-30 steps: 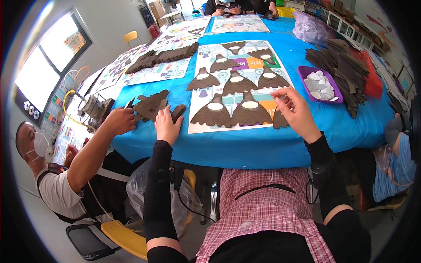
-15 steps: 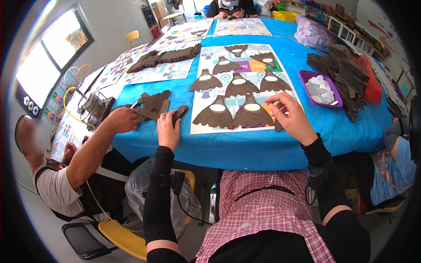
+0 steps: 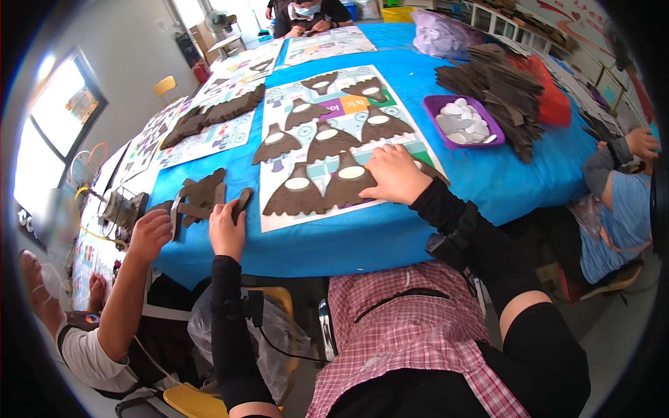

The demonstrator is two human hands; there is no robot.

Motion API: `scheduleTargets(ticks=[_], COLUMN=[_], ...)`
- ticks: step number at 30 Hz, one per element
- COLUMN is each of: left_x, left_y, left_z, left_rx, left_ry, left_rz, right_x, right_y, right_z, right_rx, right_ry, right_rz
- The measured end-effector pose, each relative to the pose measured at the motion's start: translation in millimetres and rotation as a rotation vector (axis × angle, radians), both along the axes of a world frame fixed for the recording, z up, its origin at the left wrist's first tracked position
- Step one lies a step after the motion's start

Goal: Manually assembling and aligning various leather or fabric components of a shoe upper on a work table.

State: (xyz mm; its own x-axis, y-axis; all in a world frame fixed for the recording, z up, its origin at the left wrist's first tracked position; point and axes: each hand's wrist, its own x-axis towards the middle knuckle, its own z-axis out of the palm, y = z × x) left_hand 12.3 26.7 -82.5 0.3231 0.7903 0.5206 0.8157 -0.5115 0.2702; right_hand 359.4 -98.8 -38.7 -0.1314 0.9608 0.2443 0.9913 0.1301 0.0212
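My left hand (image 3: 227, 230) is closed around a short dark brown strip (image 3: 242, 202) at the table's front left, beside a loose heap of similar strips (image 3: 202, 195). On the printed sheet (image 3: 273, 221) lie several dark brown fan-shaped pieces (image 3: 327, 143) with scalloped edges, narrow necks and pale ovals. My right hand (image 3: 398, 174) rests palm down at the front right of the sheet, thumb and fingers apart. It partly covers a brown piece (image 3: 433, 169), whose right edge and part of its oval show past the hand.
A purple tray (image 3: 433, 111) of white ovals stands right of the sheet, near a big brown stack (image 3: 502, 97) and a red bag (image 3: 550, 90). At left, a co-worker's hand (image 3: 152, 233) is beside a strip (image 3: 175, 219). Another person sits across the blue-covered table (image 3: 306, 247).
The view has shifted to the right. My right hand has come down from above the sheet onto its front right pieces. My left hand stays by the strips.
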Motion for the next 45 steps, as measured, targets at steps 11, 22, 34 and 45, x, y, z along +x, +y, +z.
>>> scheduleTargets(ticks=[11, 22, 34, 45], left_x=[11.0, 87.1, 134.3, 131.8], left_y=[-0.4, -65.4, -110.7, -151.6], left_z=[4.2, 44.0, 64.0, 90.0], left_rx=[-0.125, -0.014, -0.610, -1.036], left_ry=[-0.046, -0.323, -0.838, -1.044], left_rz=[0.048, -0.333, -0.669, -0.734], right_x=[9.7, 15.5, -10.7, -30.4], right_y=[1.0, 6.6, -62.9, -98.4], right_z=[0.8, -5.1, 26.2, 51.3], right_rx=[0.012, 0.012, -0.084, 0.712], right_ry=[0.009, 0.713, 1.473, 0.713], right_rz=[-0.070, -0.036, 0.276, 0.208])
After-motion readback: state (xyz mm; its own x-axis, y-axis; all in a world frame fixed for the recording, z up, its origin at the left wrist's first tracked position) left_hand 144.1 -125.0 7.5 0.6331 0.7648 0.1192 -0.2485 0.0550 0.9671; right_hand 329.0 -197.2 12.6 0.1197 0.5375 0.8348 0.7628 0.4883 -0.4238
